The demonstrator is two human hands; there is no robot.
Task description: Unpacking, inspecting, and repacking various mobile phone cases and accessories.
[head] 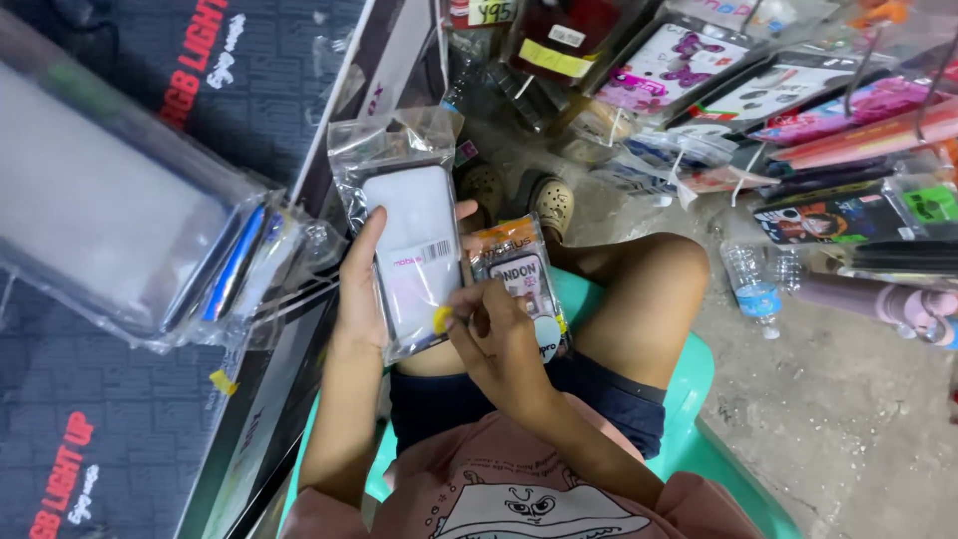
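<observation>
seated on a green plastic stool [699,384], concrete floor beyond. left hand [361,289] wraps the left edge of a clear bagged white phone case [414,250], thumb across its front, held upright above the lap. right hand [496,334] just right of it, fingers pinching a small yellow sticker [441,319] against the bag's lower right corner. an orange-topped packet [519,274] lies under that hand on the thigh.

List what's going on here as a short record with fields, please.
left hand: holds a white phone case in a clear plastic bag
right hand: fingers pinch a small yellow sticker at the bag's lower edge
lap: smaller packet with orange top
seat: green plastic chair
floor: water bottle
right side: hanging phone cases
</observation>
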